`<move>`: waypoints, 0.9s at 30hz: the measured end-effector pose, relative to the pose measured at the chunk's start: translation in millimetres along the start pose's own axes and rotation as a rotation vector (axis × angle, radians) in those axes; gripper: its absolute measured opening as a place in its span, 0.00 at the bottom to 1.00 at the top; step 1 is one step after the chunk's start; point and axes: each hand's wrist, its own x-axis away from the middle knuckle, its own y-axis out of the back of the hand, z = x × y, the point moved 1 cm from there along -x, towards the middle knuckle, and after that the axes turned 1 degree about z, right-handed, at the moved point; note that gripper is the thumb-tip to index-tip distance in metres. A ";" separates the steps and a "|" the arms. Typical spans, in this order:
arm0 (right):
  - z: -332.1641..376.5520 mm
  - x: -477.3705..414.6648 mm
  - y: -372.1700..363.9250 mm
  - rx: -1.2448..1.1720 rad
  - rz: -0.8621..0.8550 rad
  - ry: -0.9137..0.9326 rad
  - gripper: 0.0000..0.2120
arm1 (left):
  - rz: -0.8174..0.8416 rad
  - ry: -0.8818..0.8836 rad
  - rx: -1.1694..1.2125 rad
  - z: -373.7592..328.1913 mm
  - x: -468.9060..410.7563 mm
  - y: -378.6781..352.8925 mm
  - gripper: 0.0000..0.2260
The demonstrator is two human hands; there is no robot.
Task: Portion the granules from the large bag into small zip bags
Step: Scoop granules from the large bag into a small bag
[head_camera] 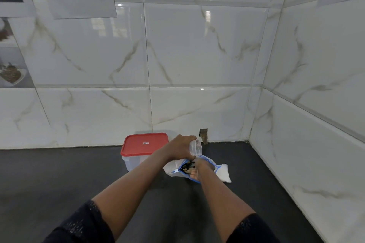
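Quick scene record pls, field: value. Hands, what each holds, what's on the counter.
left hand: grips clear cup, tilted above the bag mouth
right hand: holds blue-edged bag at its open mouth
white bag: lies beside and partly under the blue-edged bag, white contents
container: red lid on, left of the bags, near the wall
surface: dark counter

Head-worn view, down toward counter (pixel 59 173) corner
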 end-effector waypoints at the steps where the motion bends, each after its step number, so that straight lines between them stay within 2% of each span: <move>1: -1.4 -7.8 -0.3 0.004 -0.004 0.005 0.19 | 0.007 -0.004 -0.009 0.6 0.2 0.1 0.22; 6: -3.5 -43.4 -1.0 -0.057 -0.019 0.023 0.22 | 0.002 -0.006 -0.025 2.8 0.3 3.6 0.22; 8: -0.6 -24.1 -4.7 -0.020 -0.027 0.054 0.23 | -0.008 -0.010 -0.029 2.2 -0.2 5.7 0.22; 11: 2.3 -4.4 -3.7 -0.110 -0.003 0.047 0.23 | -0.016 -0.015 -0.045 2.0 -0.2 8.1 0.22; 15: 2.3 -7.1 -5.9 -0.070 0.022 0.028 0.22 | -0.013 -0.005 -0.051 5.5 -0.3 7.0 0.21; 18: 0.1 -23.2 -8.3 0.013 -0.061 0.069 0.18 | 0.003 -0.004 -0.051 7.5 0.5 5.9 0.21; 22: -2.2 -13.0 -8.6 -0.042 -0.028 0.086 0.18 | 0.031 0.006 -0.065 10.4 2.6 8.2 0.21; 27: -1.6 -24.3 -13.7 -0.010 -0.121 0.104 0.12 | 0.028 0.008 -0.078 9.5 2.7 13.7 0.22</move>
